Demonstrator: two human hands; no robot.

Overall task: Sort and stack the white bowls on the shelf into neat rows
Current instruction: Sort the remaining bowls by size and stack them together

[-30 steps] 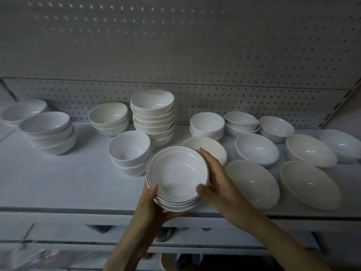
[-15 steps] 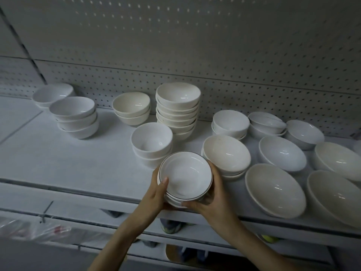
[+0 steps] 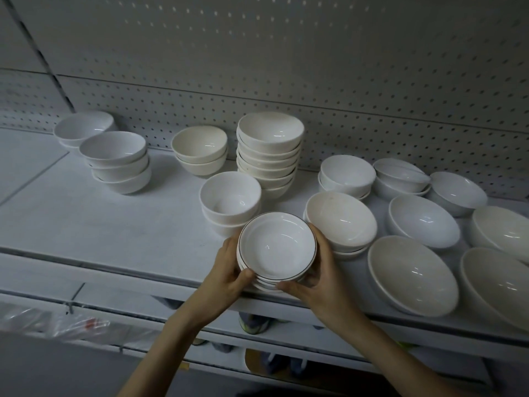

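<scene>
A small stack of shallow white bowls with a thin dark rim line (image 3: 277,247) sits at the shelf's front edge. My left hand (image 3: 226,277) grips its left side and my right hand (image 3: 323,277) cups its right side. Just behind stand a short stack of deep white bowls (image 3: 230,199) and a tall stack of cream bowls (image 3: 270,151). A cream bowl on a stack (image 3: 340,222) is right beside my right hand.
White shelf (image 3: 86,219) backed by a pegboard wall (image 3: 286,81). At the left are stacked white bowls (image 3: 117,161) and cream bowls (image 3: 199,150). Several wide bowls (image 3: 412,273) crowd the right. A plastic bag (image 3: 51,322) lies on the lower shelf.
The dark-rimmed stack stayed in both hands near the front edge. The view swung left, showing more of the shelf's left side, and my right hand closed further around the stack.
</scene>
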